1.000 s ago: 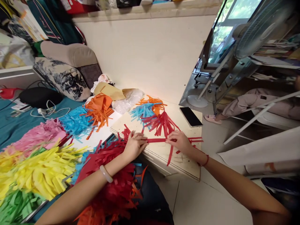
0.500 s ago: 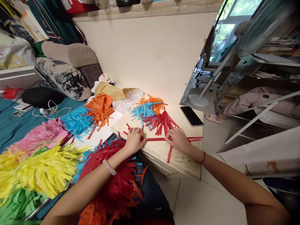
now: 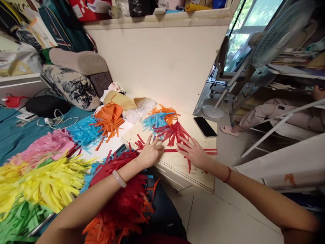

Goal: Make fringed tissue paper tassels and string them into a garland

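Note:
My left hand (image 3: 151,152) is at the near edge of the small cream tabletop (image 3: 203,179). Thumb and forefinger close on the left end of a narrow red paper strip (image 3: 170,150), while other fingers of that hand point upward. Over the strip's right part lies my right hand (image 3: 194,152), fingers spread and touching it from above. Further red ends stick out past each hand. Just behind is a red fringed paper tassel (image 3: 175,134), with a blue paper tassel (image 3: 154,120) and an orange one (image 3: 170,117) beyond. A big red fringed bundle (image 3: 122,189) rests on my lap.
A phone (image 3: 205,126) lies at the tabletop's right side. Yellow fringe (image 3: 50,179), pink fringe (image 3: 48,145) and other coloured fringes cover the bed at left. A pale panel (image 3: 157,64) rises behind. At right are a standing fan (image 3: 274,40) and a seated person's leg (image 3: 261,113).
My right hand has opened from a pinch to spread fingers on the strip. Some left fingers have lifted. The red end hanging below my right hand has shifted, and the view has tilted slightly up.

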The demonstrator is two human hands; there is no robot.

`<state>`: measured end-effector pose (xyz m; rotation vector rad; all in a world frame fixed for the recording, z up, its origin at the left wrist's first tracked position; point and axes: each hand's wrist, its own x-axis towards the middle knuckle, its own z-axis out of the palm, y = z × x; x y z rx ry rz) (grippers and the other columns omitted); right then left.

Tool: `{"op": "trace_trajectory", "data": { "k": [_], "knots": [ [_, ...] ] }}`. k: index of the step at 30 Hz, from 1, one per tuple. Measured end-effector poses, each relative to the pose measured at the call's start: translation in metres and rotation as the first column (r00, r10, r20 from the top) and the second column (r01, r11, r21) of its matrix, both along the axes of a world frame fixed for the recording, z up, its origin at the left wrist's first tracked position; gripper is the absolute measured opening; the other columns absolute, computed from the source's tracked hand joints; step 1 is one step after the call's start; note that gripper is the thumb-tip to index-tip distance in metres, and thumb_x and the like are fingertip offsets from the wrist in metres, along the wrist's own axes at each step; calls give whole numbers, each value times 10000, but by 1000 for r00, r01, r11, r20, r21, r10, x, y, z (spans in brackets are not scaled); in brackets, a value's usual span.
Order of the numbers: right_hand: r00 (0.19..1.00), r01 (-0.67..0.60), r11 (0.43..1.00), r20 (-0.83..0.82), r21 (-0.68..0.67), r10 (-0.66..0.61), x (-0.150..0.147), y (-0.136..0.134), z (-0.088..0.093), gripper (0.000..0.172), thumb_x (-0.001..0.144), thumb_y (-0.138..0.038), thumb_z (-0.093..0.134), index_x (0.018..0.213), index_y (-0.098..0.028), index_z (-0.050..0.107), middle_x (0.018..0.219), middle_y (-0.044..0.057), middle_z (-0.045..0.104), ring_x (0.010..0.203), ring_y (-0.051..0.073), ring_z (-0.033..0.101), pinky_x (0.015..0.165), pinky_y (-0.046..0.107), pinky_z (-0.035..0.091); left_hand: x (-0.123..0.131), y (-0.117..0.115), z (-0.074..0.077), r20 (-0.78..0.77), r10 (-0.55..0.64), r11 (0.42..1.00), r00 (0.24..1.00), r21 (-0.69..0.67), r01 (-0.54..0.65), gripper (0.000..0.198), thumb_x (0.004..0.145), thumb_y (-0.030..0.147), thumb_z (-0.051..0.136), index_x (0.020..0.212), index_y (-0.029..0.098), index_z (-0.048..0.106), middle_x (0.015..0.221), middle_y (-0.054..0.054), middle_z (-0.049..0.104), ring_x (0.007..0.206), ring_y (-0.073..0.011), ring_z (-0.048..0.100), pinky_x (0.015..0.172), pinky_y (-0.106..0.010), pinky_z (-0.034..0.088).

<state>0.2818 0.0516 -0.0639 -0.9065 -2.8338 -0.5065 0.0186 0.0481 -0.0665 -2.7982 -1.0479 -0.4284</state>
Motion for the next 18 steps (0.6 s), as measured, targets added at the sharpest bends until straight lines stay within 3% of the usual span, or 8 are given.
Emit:
{"op": "trace_trajectory", "data": {
  "k": [4,9,13,18],
  "knots": [
    [997,19,999,-76,-27,-21,-24,2,10,230,856,-239,603,1070,-189,673,1252,89,618,1269,294,438,1023,510,300,12,7,6,-133,-52,997,990,56,59,212,858,98,516,756,154,693,767,-64,656,1161,-294,507,1141,-628,127],
    [991,52,998,-123,-30,-55,-58,9,0,158,903,-217,540,908,-153,684,935,87,684,939,223,549,883,403,358,18,9,0,-91,11,995,996,96,-2,188,882,160,511,826,141,690,828,-88,669,1118,-287,535,1117,-625,200],
    [988,38,998,-149,-42,-44,-55,13,-15,219,937,-168,484,857,-166,688,847,64,673,841,188,537,823,355,356,16,6,-9,8,50,993,999,104,-50,224,907,172,484,803,173,682,803,-72,663,1112,-273,536,1112,-621,209],
    [972,32,993,-229,-111,-57,-30,8,-21,226,958,-189,474,920,-187,697,895,44,695,850,171,555,801,342,343,8,-3,-17,118,85,993,989,72,-94,211,889,164,514,801,209,701,816,-52,672,1095,-256,540,1114,-588,201]
  ]
}}
